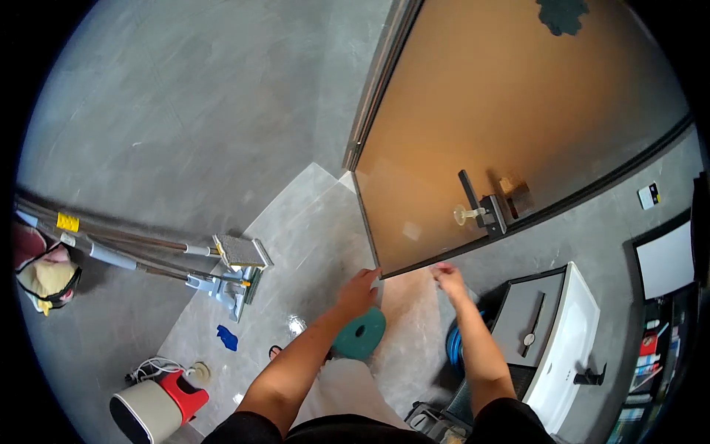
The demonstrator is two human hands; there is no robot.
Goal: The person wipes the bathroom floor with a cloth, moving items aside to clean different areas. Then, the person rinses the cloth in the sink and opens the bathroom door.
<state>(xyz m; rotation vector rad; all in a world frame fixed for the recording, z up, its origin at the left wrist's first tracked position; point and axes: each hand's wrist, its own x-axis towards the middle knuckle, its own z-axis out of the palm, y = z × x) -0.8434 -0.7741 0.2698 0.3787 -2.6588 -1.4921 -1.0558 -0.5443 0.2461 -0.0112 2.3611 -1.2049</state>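
My left hand (359,292) is closed, its fingertips at the lower corner of a door (436,148) with amber frosted glass and a dark frame. Whatever those fingers hold is too small to name. A short way to the right, my right hand (448,280) has its fingers bent together just below the door's dark edge. Any thin thing in its grip cannot be made out. The black door handle (489,213) sits above my right hand, with a clear round piece (464,214) beside it. Under my left forearm stands a teal stool (360,337) with a hole in its seat.
Mops (244,253) lean along the left wall, near a blue scrap (227,338) on the floor. A red and beige bin-like appliance (181,396) with a white cord stands lower left. To the right are a white washbasin (573,333), a black tap (590,376) and a coiled blue hose (454,344).
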